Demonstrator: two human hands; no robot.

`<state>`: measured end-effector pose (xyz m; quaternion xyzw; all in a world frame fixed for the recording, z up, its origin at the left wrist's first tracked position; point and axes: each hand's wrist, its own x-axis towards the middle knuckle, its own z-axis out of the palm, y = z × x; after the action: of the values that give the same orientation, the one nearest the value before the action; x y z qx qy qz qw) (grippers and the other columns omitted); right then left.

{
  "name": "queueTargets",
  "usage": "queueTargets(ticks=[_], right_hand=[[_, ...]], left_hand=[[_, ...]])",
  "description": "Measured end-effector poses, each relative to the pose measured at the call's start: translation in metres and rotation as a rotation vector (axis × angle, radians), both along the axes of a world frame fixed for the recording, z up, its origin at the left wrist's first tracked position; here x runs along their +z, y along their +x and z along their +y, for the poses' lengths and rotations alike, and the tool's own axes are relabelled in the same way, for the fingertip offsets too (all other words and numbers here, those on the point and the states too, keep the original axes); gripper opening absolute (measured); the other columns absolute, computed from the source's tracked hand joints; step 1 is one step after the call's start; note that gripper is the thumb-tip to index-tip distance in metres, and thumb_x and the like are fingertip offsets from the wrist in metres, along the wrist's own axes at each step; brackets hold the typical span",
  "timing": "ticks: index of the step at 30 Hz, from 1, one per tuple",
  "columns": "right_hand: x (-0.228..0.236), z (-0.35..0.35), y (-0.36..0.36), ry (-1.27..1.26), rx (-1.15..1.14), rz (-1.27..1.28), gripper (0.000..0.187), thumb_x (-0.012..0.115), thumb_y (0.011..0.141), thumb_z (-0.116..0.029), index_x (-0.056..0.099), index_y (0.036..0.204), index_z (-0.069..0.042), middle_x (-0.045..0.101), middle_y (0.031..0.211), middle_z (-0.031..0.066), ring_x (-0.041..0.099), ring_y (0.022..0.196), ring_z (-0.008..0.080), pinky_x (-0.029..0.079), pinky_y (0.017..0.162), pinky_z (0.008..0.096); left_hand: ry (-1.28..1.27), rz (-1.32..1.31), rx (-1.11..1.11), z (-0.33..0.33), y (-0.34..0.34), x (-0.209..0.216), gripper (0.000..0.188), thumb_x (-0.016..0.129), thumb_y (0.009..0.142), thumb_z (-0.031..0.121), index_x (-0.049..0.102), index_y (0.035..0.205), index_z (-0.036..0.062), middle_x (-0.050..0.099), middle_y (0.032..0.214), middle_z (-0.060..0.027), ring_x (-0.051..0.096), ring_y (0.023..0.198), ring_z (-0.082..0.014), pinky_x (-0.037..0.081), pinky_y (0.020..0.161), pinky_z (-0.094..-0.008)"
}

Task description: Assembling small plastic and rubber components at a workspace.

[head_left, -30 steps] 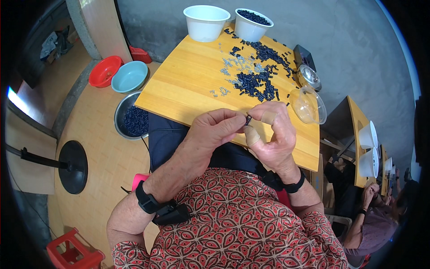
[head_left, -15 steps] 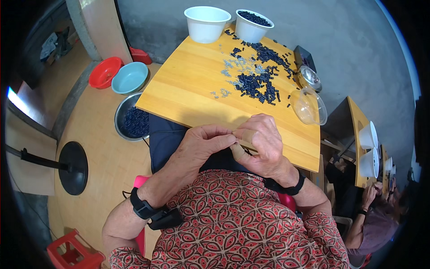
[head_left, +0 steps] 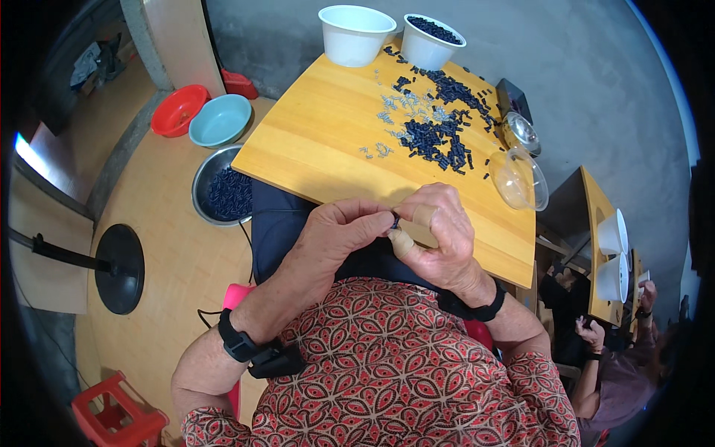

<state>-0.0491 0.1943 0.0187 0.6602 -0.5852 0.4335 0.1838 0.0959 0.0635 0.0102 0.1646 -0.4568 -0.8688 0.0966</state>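
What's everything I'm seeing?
Table: one, yellow, centre
Tubs: four or more, white, table and far right
Dark pieces: many, blackish, table
Small bits: many, silvery, table
Bowl: one, clear, table's right edge
Basins: three, silver, red, blue, left
Stool: one, red, lower left
Round base: one, black, left
Co-worker: at least one, purple-clad, far right
Held piece: one, dark, centre
Left hand: one, black wristband, centre
Right hand: one, beige tape, centre

No lettering or numerals can be read in this view. Labels, brands and signs: likewise none legible.
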Motion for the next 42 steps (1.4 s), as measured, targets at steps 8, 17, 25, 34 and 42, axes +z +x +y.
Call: queueTargets(ticks=[8,17,25,34,42], right_hand=[[0.002,-0.001,-0.007,0.104,0.02,0.011,0.027,0.08,0.072,-0.005,0.068,0.097,-0.002,0.067,0.09,0.0097,0.064,0.085,0.0288,0.048,0.077,0.039],[-0.001,-0.053,-0.094,0.536,-0.213,-0.294,0.015,0.064,0.085,-0.01,0.069,0.094,0.001,0.067,0.086,0.0199,0.066,0.081,0.0371,0.052,0.075,0.0437],[-0.006,-0.082,-0.094,0.568,-0.31,-0.167,0.012,0.064,0.084,-0.011,0.071,0.085,-0.001,0.069,0.088,0.0204,0.067,0.086,0.0392,0.053,0.077,0.0471],[-0.007,-0.116,-0.087,0.666,-0.206,-0.167,0.009,0.065,0.08,-0.009,0.072,0.08,-0.004,0.07,0.08,0.0188,0.069,0.08,0.0383,0.054,0.075,0.0467],[-0.013,-0.123,-0.085,0.751,-0.24,-0.011,0.009,0.065,0.079,-0.009,0.072,0.08,-0.004,0.07,0.077,0.0196,0.069,0.079,0.0395,0.055,0.074,0.0469]], left_hand=[[-0.026,0.006,0.024,-0.004,-0.002,-0.006,0.018,0.071,0.094,0.015,0.073,0.108,0.0046,0.072,0.099,-0.0015,0.065,0.089,-0.0071,0.052,0.084,-0.0214],[-0.075,-0.019,0.059,-0.01,-0.001,-0.004,0.018,0.07,0.095,0.014,0.071,0.109,0.0025,0.074,0.098,-0.0054,0.071,0.093,-0.0122,0.054,0.086,-0.0236],[-0.087,-0.049,0.104,-0.013,0.002,-0.006,0.018,0.072,0.094,0.016,0.071,0.107,0.0044,0.073,0.098,-0.0043,0.07,0.092,-0.0105,0.053,0.085,-0.0217],[-0.077,-0.044,0.084,-0.015,0.001,-0.012,0.018,0.072,0.094,0.017,0.071,0.108,0.0047,0.073,0.097,-0.0041,0.069,0.091,-0.0093,0.052,0.084,-0.0207],[-0.094,-0.056,0.087,-0.018,0.002,-0.011,0.021,0.073,0.093,0.019,0.072,0.108,0.0049,0.073,0.097,-0.0028,0.069,0.091,-0.0094,0.052,0.085,-0.0216]])
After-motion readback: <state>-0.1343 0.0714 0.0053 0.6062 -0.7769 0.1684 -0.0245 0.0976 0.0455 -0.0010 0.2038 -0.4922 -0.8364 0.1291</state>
